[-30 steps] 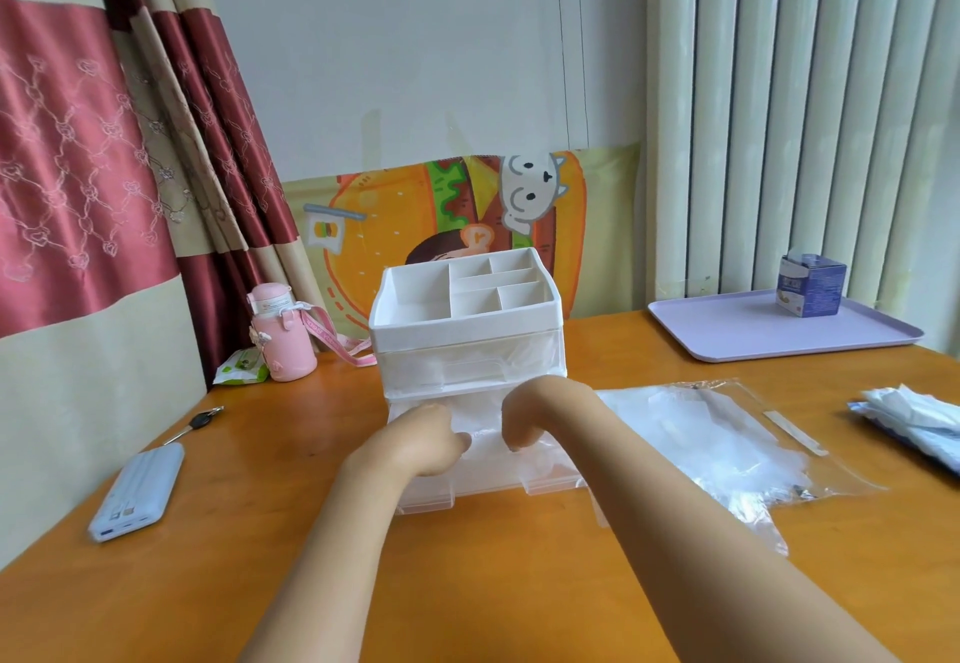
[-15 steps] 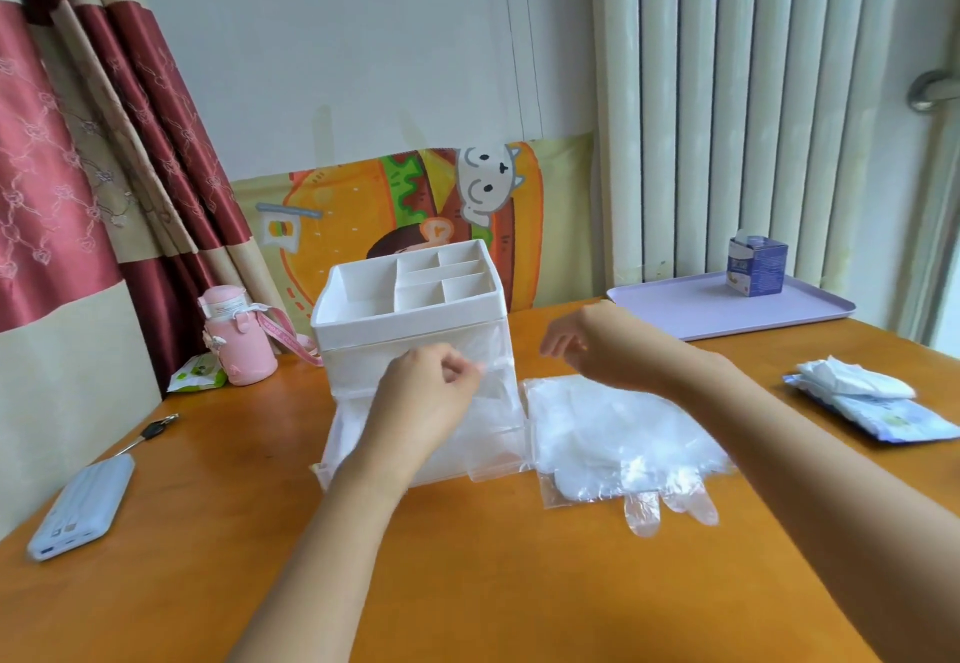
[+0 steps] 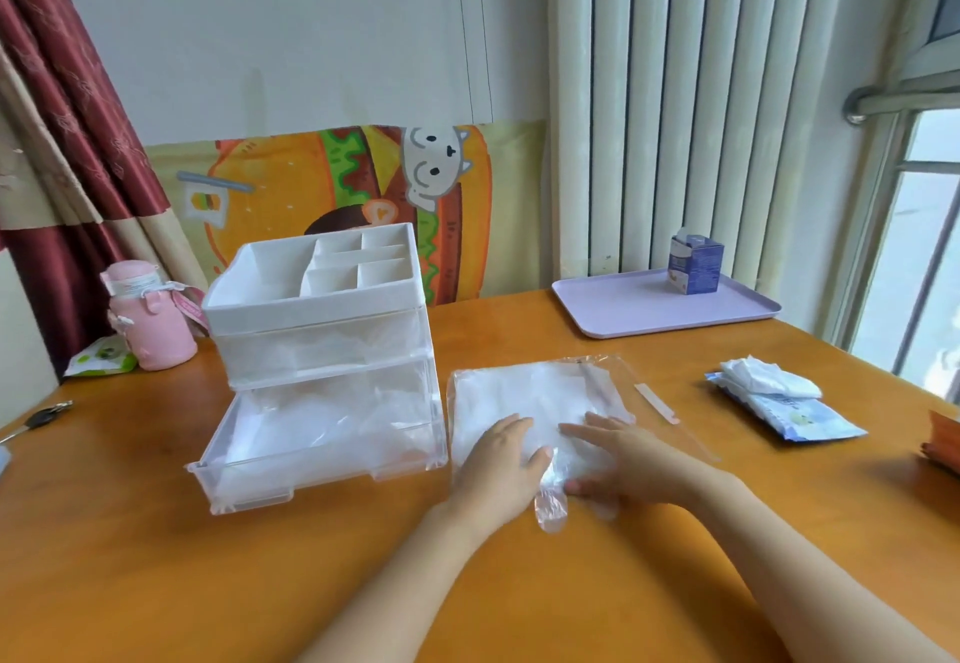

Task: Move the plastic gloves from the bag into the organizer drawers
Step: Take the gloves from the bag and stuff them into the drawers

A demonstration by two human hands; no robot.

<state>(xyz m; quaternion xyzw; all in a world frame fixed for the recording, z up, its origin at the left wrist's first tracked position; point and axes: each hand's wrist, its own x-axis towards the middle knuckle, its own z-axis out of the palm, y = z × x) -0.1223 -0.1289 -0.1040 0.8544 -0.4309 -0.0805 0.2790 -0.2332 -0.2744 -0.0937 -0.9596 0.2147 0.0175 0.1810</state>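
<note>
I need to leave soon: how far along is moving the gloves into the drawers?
Done: gloves lie in the open lower drawer and seemingly the upper drawer. In hand: left hand and right hand press flat on the bag. Left: the glove stack inside it.

Single head cam, wide-angle, looks forward and down, close over orange wooden worktop; facing wall, no second view.

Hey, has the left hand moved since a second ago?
Yes. The left hand left the organizer front and went right; it now rests flat on the bag beside it.
</note>
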